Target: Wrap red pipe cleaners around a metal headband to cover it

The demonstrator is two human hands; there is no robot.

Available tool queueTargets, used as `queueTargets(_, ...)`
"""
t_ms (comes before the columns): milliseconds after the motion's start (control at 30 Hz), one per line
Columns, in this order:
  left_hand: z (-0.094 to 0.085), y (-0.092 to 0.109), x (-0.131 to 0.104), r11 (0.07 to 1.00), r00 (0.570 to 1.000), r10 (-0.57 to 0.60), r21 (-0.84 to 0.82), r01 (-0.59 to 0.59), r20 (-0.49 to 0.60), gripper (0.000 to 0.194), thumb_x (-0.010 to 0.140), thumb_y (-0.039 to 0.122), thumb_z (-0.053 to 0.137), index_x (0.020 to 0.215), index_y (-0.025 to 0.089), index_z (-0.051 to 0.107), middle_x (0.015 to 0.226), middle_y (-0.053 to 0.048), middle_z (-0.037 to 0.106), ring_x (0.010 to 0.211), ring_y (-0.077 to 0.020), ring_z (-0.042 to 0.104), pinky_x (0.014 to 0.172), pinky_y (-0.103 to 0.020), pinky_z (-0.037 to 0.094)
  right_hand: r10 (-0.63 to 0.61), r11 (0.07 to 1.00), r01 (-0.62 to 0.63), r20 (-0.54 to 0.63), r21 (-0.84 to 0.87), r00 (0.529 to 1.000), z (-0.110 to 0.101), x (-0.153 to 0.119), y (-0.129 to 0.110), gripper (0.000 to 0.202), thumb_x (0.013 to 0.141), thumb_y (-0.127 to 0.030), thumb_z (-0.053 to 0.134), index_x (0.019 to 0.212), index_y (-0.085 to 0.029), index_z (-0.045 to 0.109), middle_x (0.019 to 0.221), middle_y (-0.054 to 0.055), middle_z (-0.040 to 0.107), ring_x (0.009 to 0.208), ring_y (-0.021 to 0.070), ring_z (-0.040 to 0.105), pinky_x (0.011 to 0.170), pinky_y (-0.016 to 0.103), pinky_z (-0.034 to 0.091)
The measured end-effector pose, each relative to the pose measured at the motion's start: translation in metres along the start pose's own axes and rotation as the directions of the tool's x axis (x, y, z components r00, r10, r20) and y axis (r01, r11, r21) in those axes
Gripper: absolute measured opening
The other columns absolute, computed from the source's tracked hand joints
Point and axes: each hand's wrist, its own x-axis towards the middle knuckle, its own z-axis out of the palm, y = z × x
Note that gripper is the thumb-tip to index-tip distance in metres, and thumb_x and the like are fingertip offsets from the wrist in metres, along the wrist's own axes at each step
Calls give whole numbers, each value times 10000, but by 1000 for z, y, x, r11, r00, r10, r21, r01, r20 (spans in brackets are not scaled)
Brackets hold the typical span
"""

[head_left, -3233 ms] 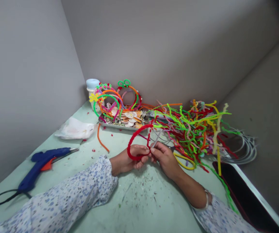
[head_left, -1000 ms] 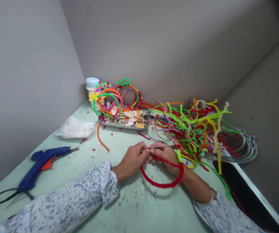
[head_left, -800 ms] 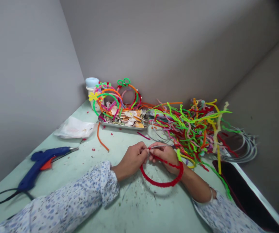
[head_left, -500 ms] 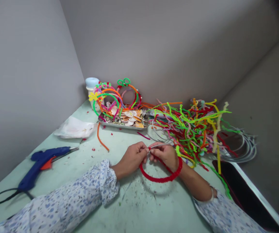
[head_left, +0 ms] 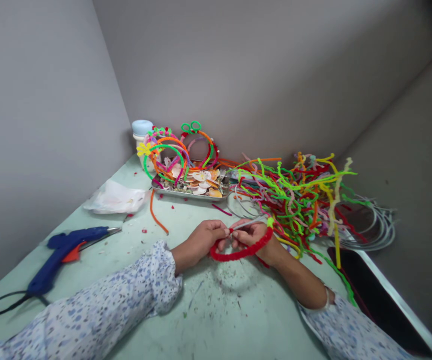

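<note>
A red fuzzy ring (head_left: 240, 254) with a yellow-green wrapped bit and a bare grey stretch at its far side hangs between my hands above the table. My left hand (head_left: 205, 239) pinches it at the left, where the red covering ends. Close beside it, my right hand (head_left: 255, 240) has its fingers closed on the same part of the ring, near the grey stretch. The fingertips of both hands almost meet, and they partly hide the spot they grip.
A blue glue gun (head_left: 65, 250) lies at left, near a white plastic bag (head_left: 116, 197). Behind are a metal tray (head_left: 189, 195) of shells with colourful hoops and a lidded jar (head_left: 142, 129). Tangled pipe cleaners (head_left: 291, 187), wire coils (head_left: 379, 230) and a dark flat object (head_left: 377, 295) are at right.
The ring has tilted, its near edge rising and shifting left so it looks flatter. Both hands keep their grip, nearly in the same place.
</note>
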Motion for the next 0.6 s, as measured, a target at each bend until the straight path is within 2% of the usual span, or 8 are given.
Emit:
queueTargets(133, -3, 1, 2, 998, 1000, -9, -56, 11, 27, 165, 738, 292, 581, 657, 159, 524, 462, 48, 489, 372, -54, 384, 408, -190, 269, 6, 997, -8, -27, -82, 1000, 1, -5, -12, 193, 752, -308, 607, 863, -153, 638, 610, 16, 670, 519, 135, 593, 483, 221, 447)
queueTargets(267, -6, 1, 5, 997, 996, -40, -69, 45, 80, 158, 736, 294, 594, 687, 156, 534, 487, 40, 503, 393, -60, 412, 414, -186, 296, 8, 999, -10, -39, -50, 999, 3, -3, -8, 174, 738, -308, 608, 832, -164, 636, 616, 20, 673, 520, 140, 603, 491, 230, 466)
queueTargets(400, -6, 2, 3, 1000, 994, -27, -9, 28, 107, 200, 779, 355, 554, 739, 160, 535, 519, 39, 509, 382, -68, 415, 385, -190, 305, 19, 998, -16, -64, 57, 998, 7, 3, 0, 183, 695, -314, 623, 805, -168, 619, 545, -1, 653, 479, 144, 601, 496, 254, 494)
queueTargets(600, -3, 5, -1, 994, 996, 32, 99, -40, 85, 258, 806, 403, 532, 742, 154, 522, 530, 36, 519, 373, -57, 415, 363, -171, 295, 34, 996, -24, -120, 86, 992, 16, 3, -8, 174, 660, -313, 628, 766, -178, 599, 490, -25, 628, 428, 135, 582, 458, 254, 490)
